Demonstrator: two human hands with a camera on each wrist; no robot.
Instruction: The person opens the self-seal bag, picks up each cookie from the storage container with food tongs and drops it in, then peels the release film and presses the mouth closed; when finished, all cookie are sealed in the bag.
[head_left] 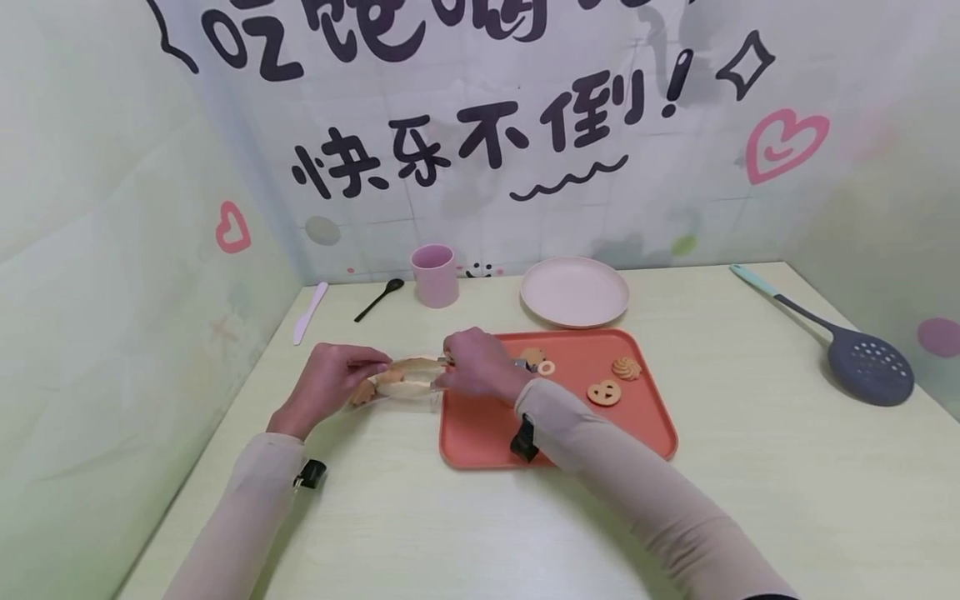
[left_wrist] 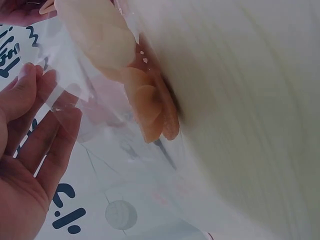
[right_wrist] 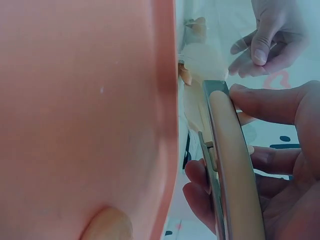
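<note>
My left hand (head_left: 326,383) pinches the edge of a clear plastic bag (left_wrist: 105,117) left of the tray. A pale bread-like piece (left_wrist: 100,40) and browner pieces (left_wrist: 150,105) show in the bag. At the tray's left edge, my right hand (head_left: 480,367) holds metal tongs (right_wrist: 237,170) with a tan handle face. Their far end is at the bag's mouth, close to the pale piece; whether they grip it cannot be told. On the orange tray (head_left: 480,442) lie a pretzel cookie (head_left: 603,393), a swirled cookie (head_left: 626,368) and a small ring cookie (head_left: 546,367).
Behind the tray is a pink plate (head_left: 575,292). A pink cup (head_left: 435,277), a black spoon (head_left: 379,300) and a pink knife (head_left: 310,313) stand or lie along the back left. A slotted turner (head_left: 870,367) lies at the right. Printed cloth walls enclose the table.
</note>
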